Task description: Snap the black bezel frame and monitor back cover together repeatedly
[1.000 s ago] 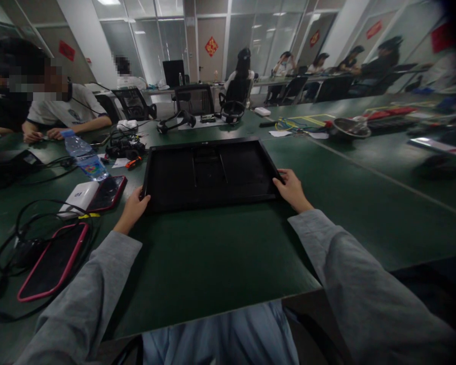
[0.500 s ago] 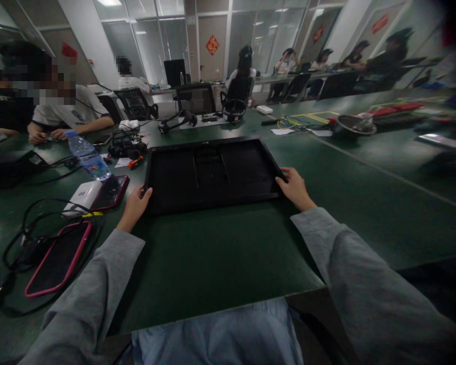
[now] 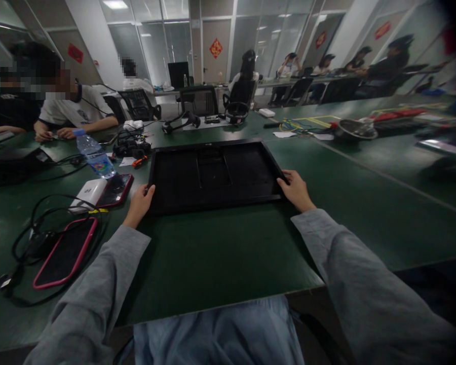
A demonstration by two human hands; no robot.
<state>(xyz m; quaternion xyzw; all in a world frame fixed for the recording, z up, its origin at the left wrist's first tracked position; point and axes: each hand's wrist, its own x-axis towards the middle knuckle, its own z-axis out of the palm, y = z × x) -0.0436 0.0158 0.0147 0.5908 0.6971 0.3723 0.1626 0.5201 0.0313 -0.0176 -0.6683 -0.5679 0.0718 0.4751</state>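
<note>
A black rectangular panel (image 3: 247,175) with a raised rim lies across the green table in front of me. Two thin rails run along its recessed middle, and a small light mark sits on its far edge; I cannot make out what kind of thing it is. My left hand (image 3: 140,203) grips its near left corner, thumb on top of the rim. On the opposite side, my right hand (image 3: 295,189) clasps the right edge close to the near corner. The fingers under the rim are partly hidden on both sides.
Left of the panel are a pink-cased phone (image 3: 66,253) inside a looped black cable, a white box (image 3: 88,194), another phone (image 3: 116,190) and a water bottle (image 3: 96,154). A metal bowl (image 3: 355,130) stands far right. Across the table (image 3: 220,263) sits a person (image 3: 78,111).
My view has shifted slightly, so the surroundings appear a little further right. Both hands keep their hold on the panel, which shows no clear movement over the table.
</note>
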